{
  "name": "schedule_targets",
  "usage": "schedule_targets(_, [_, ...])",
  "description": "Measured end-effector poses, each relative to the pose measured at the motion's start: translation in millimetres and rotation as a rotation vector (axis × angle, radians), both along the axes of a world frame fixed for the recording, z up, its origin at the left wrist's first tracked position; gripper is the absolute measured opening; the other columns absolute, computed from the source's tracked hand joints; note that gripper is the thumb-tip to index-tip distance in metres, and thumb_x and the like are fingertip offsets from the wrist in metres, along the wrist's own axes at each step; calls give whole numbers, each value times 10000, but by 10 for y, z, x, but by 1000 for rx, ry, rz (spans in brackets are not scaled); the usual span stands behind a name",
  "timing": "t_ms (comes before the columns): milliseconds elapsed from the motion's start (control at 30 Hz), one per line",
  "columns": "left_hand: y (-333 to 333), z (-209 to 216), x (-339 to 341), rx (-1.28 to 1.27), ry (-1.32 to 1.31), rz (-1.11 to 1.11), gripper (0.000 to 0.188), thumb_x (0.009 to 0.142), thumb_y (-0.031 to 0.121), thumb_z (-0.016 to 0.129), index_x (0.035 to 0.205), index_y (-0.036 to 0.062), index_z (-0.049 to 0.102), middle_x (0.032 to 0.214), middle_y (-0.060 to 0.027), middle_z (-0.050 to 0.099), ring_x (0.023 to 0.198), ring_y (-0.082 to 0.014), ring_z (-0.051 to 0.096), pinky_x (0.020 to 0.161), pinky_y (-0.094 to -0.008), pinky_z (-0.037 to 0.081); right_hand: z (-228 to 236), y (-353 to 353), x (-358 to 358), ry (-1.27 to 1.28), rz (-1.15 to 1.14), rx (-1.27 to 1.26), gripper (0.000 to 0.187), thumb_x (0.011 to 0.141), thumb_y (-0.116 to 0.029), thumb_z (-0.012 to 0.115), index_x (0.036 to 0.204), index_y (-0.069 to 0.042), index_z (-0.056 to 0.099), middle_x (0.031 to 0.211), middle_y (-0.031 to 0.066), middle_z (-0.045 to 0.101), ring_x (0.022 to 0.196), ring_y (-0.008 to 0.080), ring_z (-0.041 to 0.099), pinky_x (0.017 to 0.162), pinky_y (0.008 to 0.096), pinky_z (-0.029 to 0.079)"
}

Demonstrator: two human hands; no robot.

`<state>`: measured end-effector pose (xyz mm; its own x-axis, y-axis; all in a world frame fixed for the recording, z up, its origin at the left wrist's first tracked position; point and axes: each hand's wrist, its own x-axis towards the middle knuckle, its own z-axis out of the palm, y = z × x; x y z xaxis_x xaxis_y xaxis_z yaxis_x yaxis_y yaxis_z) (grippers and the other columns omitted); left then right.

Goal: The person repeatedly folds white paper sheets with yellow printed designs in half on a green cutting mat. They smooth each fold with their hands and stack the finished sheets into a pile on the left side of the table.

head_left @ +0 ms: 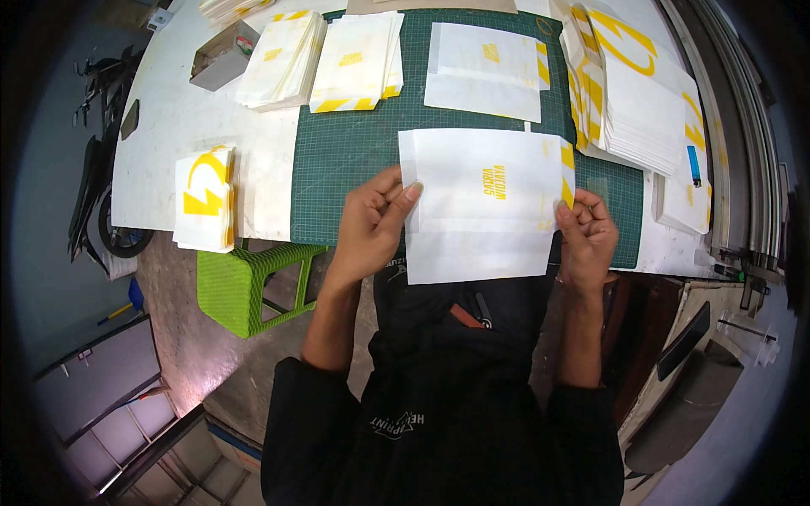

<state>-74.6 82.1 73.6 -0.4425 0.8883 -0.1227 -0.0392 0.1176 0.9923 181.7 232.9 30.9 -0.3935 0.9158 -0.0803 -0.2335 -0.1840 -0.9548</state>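
Observation:
Between my two hands is a white paper bag (460, 244) with yellow print and a yellow-striped right edge, held up over the table's near edge. My left hand (375, 221) pinches its left side, thumb on top. At the right side, my right hand (586, 236) grips the bag by the striped edge, thumb in front. The fingertips behind the paper are hidden. Just beyond it, another white sheet-like bag (472, 80) lies flat on the green cutting mat (337, 169).
Stacks of white-and-yellow bags stand at the back left (283, 59), back middle (354, 63) and right (633, 110). A smaller pile (202, 198) overhangs the near left edge. There are also a grey box (224, 57), a blue lighter (694, 164) and a green stool (232, 291).

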Motion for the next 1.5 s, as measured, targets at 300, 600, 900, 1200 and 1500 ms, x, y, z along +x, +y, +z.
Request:
schedule_targets(300, [57,-90,-24,63,38,-21,260,1098,73,551,1301,-71,627,1024,-103,783,944,-64,659,828,-242,521,142,-2,87,-14,31,84,126,988,21,717,1059,1,615,1029,68,714,915,73,640,846,242,506])
schedule_targets(600, [29,-193,-89,-15,-6,8,307,1089,64,572,1373,-45,606,1019,-100,785,934,-75,677,837,-249,531,198,1,238,139,163,19,103,1044,-18,631,1106,-24,549,1068,96,719,922,85,641,889,262,488])
schedule_targets(900, [62,-327,26,194,279,271,374,1059,33,585,1424,-28,531,1087,-129,745,977,-150,678,866,-306,542,237,-46,83,150,127,-121,116,1081,-69,602,1152,-25,521,1085,168,760,951,124,711,883,270,538])
schedule_targets(1200, [-49,-236,119,181,-41,68,400,967,-29,737,1345,-16,609,982,-56,706,924,-109,655,845,-269,512,168,-108,7,42,58,-30,320,1013,26,668,1297,-12,524,1091,186,758,961,144,724,826,273,571])
schedule_targets(1500, [-59,-158,119,156,100,-16,304,882,-76,794,1182,-40,755,1091,-103,706,1013,-143,646,881,-269,515,225,-120,116,-186,158,168,164,924,76,766,1086,51,774,1062,116,747,898,128,694,781,244,538])
